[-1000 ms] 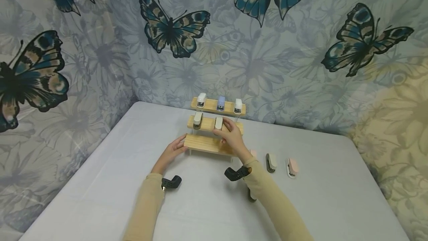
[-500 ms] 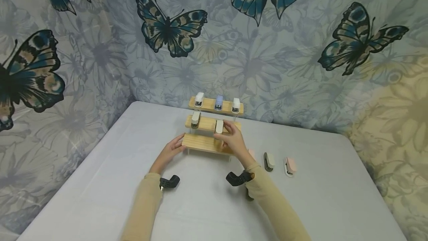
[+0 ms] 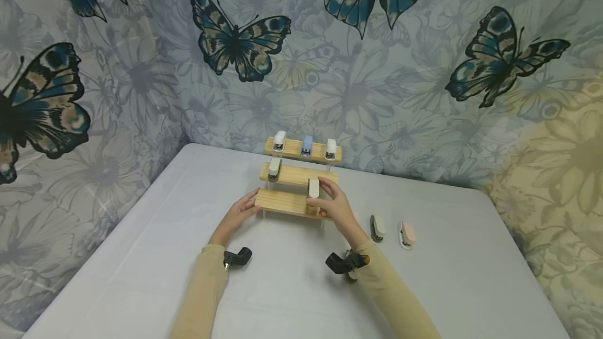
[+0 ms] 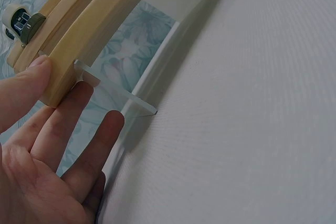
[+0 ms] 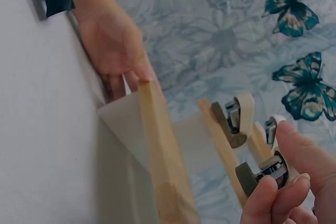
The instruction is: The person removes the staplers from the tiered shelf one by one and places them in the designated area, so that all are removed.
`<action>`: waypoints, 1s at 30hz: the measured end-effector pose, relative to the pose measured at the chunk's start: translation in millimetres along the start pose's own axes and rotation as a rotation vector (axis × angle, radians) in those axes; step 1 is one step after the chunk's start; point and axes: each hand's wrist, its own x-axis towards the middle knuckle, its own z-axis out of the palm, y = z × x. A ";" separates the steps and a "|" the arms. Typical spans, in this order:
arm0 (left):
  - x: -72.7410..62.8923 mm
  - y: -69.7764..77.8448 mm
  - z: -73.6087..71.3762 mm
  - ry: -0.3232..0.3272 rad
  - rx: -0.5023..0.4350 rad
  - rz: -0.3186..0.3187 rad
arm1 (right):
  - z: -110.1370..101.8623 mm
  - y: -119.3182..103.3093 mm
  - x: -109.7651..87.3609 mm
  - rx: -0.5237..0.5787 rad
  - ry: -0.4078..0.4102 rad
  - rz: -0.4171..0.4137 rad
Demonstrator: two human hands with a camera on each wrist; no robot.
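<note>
A three-tier wooden display stand [image 3: 282, 201] stands on the table. My left hand [image 3: 237, 218] pinches the left end of its bottom shelf, thumb on the top face and fingers underneath, as the left wrist view shows. With thumb and fingers my right hand [image 3: 336, 208] grips a cream-topped stapler [image 3: 313, 188] with a dark grey base [image 5: 245, 178]. In the head view this stapler overlaps the right part of the lower two shelves. Another cream stapler [image 3: 274, 169] sits at the left of the middle shelf. The top shelf carries a blue stapler [image 3: 306, 145] between two white staplers [image 3: 279, 140].
Right of the stand, a cream-and-grey stapler [image 3: 377, 228] and a pink stapler [image 3: 407, 235] lie on the white table [image 3: 452, 271]. One more stapler [image 3: 351, 276] is mostly hidden under the right wrist. A butterfly-patterned backdrop [image 3: 377, 93] hangs behind the table.
My right hand has drawn the held stapler forward from the middle shelf and slightly right, to above the bottom shelf. The left hand keeps its grip on the stand.
</note>
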 end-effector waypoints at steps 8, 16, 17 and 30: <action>-0.1 -2.1 0.0 -0.009 -0.018 0.001 | -8.9 12.6 3.6 -0.026 -0.006 0.019; -4.8 12.0 3.3 -0.022 -0.032 -0.014 | -23.2 13.6 -10.0 -0.045 -0.015 -0.035; -6.2 15.2 3.8 -0.028 -0.033 -0.012 | -24.9 13.4 -12.5 -0.042 -0.019 -0.030; -0.7 0.9 -1.0 -0.021 -0.032 0.001 | -51.4 23.6 -43.5 -0.059 0.001 -0.005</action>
